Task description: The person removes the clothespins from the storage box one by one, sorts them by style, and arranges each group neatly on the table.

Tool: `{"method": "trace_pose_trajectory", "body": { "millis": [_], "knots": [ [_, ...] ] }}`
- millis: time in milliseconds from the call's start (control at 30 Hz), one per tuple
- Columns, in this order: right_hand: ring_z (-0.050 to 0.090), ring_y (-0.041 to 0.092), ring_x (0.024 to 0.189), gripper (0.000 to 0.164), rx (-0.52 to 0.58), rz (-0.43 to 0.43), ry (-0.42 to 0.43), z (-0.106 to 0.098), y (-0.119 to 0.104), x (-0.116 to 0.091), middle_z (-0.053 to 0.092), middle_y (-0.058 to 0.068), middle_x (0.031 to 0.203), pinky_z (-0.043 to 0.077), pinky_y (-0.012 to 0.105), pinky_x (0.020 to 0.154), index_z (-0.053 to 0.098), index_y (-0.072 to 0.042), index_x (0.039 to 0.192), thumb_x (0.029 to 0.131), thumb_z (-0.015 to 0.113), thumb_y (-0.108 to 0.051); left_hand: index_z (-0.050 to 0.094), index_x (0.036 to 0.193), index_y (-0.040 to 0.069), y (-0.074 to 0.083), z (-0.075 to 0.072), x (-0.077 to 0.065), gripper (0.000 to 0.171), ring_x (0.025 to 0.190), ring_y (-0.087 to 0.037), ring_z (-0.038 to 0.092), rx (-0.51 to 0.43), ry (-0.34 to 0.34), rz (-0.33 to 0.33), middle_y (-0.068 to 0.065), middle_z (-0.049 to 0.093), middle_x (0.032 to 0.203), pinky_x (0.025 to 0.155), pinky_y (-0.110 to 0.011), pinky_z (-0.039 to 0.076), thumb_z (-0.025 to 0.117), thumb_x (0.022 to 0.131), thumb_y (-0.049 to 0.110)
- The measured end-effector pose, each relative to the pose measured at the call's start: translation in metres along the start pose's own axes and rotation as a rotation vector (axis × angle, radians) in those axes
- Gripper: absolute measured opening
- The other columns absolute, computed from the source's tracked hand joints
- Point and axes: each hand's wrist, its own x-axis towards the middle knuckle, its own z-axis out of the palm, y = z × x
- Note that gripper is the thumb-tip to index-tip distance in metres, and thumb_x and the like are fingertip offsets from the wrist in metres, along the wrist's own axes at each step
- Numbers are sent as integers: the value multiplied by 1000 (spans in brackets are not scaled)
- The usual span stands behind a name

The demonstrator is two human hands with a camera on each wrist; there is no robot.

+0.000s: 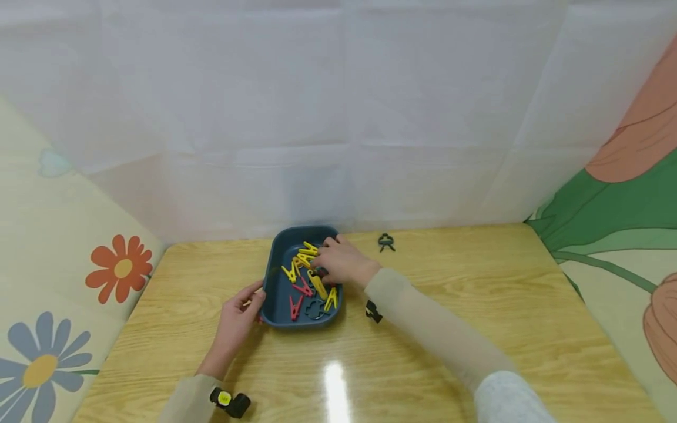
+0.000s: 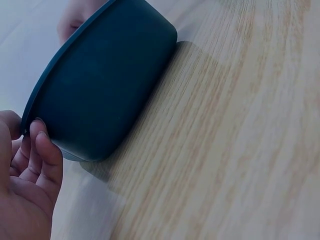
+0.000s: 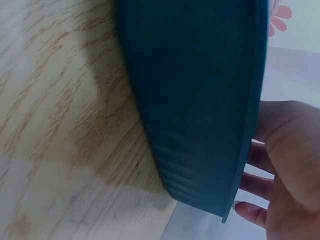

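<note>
A dark blue plastic tray (image 1: 268,305) stands on the wooden table with yellow and red clothespins in it. A yellow clothespin (image 1: 318,285) and a red clothespin (image 1: 295,307) are among them, beside a dark cloud-shaped clip (image 1: 314,309). My left hand (image 1: 240,317) pinches the tray's left rim, with curled fingers against the outer wall in the left wrist view. My right hand (image 1: 344,261) reaches over the right rim, its fingers down among the clothespins. In the right wrist view the tray wall hides those fingertips, so whether they grip anything does not show.
Another dark cloud-shaped clip (image 1: 386,241) lies on the table (image 1: 449,282), right of the tray near the back edge. A white sheet (image 1: 254,117) hangs behind the table. Flower-printed panels (image 1: 47,235) stand at both sides.
</note>
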Motion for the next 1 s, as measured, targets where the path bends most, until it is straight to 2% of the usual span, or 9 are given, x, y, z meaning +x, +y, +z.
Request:
{"method": "trace_pose_trajectory", "body": {
  "millis": [200,400,567,733,1000],
  "knots": [
    [52,20,120,31,98,-16,54,0,-1,2,69,-9,129,37,37,97,70,-32,134,106,61,-42,59,142,-7,-1,-1,-1,39,57,-9,58,0,-1,4,-7,60,89,55,-24,53,60,107,11],
    [53,20,117,29,146,-18,51,1,-1,4,73,-12,119,34,37,91,74,-30,126,103,65,-46,60,141,-6,-1,-1,-1,39,56,-9,58,-3,2,3,-8,60,88,55,-25,54,60,106,12],
    [56,21,111,23,118,47,98,-1,2,2,74,-10,116,39,38,95,77,-28,121,106,62,-37,59,142,-7,-1,-2,-2,39,56,-10,57,5,-1,11,-8,60,88,55,-25,54,60,107,11],
    [58,21,107,17,103,136,173,-4,10,1,74,-7,110,42,41,99,77,-26,114,105,65,-33,60,141,-5,1,-1,-4,38,57,-9,58,5,0,8,-11,59,90,55,-24,54,60,107,13],
    [58,24,115,21,189,198,193,-7,24,-1,72,-1,121,43,43,101,75,-22,123,105,66,-28,58,144,-5,0,-1,-4,40,60,-8,59,6,-19,9,-14,58,92,57,-26,53,58,108,13]
  ]
}}
